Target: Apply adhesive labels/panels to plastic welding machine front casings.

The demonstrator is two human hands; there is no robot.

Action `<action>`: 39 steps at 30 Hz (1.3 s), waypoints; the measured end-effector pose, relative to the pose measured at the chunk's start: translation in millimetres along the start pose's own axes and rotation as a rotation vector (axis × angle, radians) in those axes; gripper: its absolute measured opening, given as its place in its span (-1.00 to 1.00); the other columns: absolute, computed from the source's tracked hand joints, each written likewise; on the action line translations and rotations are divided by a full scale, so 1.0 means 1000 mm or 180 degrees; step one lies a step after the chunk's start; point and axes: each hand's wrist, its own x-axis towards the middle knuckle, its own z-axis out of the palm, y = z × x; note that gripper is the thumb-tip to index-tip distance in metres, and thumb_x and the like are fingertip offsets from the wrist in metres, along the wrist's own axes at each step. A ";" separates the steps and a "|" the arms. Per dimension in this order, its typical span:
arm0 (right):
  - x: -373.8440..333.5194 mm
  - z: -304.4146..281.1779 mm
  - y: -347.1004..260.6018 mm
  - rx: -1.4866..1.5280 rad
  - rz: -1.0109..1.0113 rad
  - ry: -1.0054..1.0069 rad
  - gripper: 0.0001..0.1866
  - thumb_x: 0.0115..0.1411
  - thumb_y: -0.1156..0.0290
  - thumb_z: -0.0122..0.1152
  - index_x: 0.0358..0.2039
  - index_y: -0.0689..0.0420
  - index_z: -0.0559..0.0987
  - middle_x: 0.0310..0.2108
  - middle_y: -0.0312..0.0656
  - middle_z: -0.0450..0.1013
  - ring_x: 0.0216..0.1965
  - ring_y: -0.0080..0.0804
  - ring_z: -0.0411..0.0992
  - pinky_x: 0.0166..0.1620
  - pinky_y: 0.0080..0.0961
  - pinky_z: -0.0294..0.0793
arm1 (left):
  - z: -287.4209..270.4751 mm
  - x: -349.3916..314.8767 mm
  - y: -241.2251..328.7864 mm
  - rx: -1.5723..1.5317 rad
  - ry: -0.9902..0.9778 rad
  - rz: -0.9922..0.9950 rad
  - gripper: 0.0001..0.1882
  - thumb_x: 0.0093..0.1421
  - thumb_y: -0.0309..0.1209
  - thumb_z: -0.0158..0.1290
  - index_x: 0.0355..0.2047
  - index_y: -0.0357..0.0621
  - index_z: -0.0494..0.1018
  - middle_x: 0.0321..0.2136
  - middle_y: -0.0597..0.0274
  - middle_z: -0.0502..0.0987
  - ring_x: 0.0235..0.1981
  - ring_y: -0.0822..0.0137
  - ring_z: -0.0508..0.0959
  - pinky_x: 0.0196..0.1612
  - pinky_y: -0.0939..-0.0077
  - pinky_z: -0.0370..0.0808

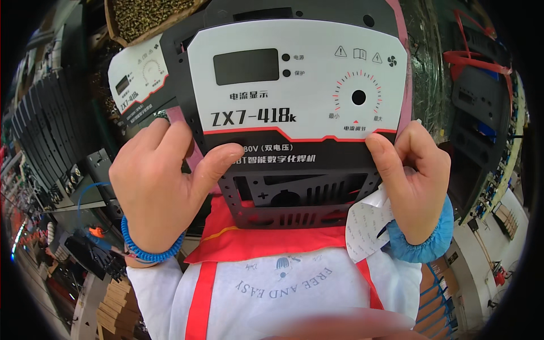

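A dark metal front panel (326,217) with slots and holes is held up before my chest. A white and black label (311,116) with a red stripe, a grey display window and a round dial scale lies over its upper part. My left hand (161,184) grips the left side, its thumb pressing on the label's lower left edge. My right hand (416,178) grips the right side, thumb on the label's lower right corner. The fingers of both hands are partly hidden behind the edges. A curled sheet of white backing paper (365,235) hangs beside my right wrist.
Behind on the left is another panel with a matching label (139,73). A cardboard box (113,25) of small brass-coloured parts stands at the far left. Dark panels are stacked along the left (48,136), and more lie at right (476,102) near red straps (479,62).
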 end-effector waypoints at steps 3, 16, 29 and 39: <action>0.002 0.003 0.003 0.0249 -0.0016 0.0136 -0.66 0.03 0.40 0.33 -0.57 0.20 0.30 -0.76 -0.44 0.12 -0.66 -0.77 0.03 -0.63 -0.74 0.01 | 0.023 -0.018 -0.002 -0.0870 0.0546 -0.0342 -0.58 -0.01 -0.14 0.21 -0.42 -0.30 0.40 -0.63 0.15 0.33 -0.62 0.21 0.36 -0.56 0.43 0.29; 0.017 0.020 0.042 0.0955 0.0165 -0.0045 -0.60 0.30 0.30 -0.07 0.03 0.33 0.36 -0.19 -0.26 0.43 -0.20 -0.63 0.32 -0.12 -0.74 0.29 | 0.026 -0.068 0.014 -0.3126 0.0748 -0.0779 -0.73 0.07 -0.54 0.10 -0.20 -0.35 0.37 -0.36 0.16 0.45 -0.38 0.43 0.45 -0.36 0.56 0.41; 0.013 0.019 0.055 0.0772 -0.0411 -0.0015 -0.53 0.31 0.17 -0.13 -0.09 0.41 0.40 -0.18 -0.19 0.42 -0.17 -0.50 0.29 -0.02 -0.61 0.21 | -0.047 -0.214 -0.020 -0.1709 0.3771 -0.1436 -0.68 0.19 -0.54 -0.04 -0.05 -0.33 0.26 -0.20 -0.21 0.50 -0.22 0.10 0.57 -0.15 0.39 0.50; 0.016 0.015 0.058 0.0727 -0.0377 -0.0099 -0.44 0.30 0.09 -0.13 -0.04 0.44 0.37 -0.13 -0.16 0.39 -0.14 -0.48 0.28 -0.02 -0.62 0.21 | 0.065 -0.231 -0.105 0.1130 0.2548 -0.2402 -0.71 0.11 -0.50 0.02 -0.12 -0.21 0.37 -0.16 0.00 0.49 -0.19 0.01 0.50 -0.10 0.30 0.47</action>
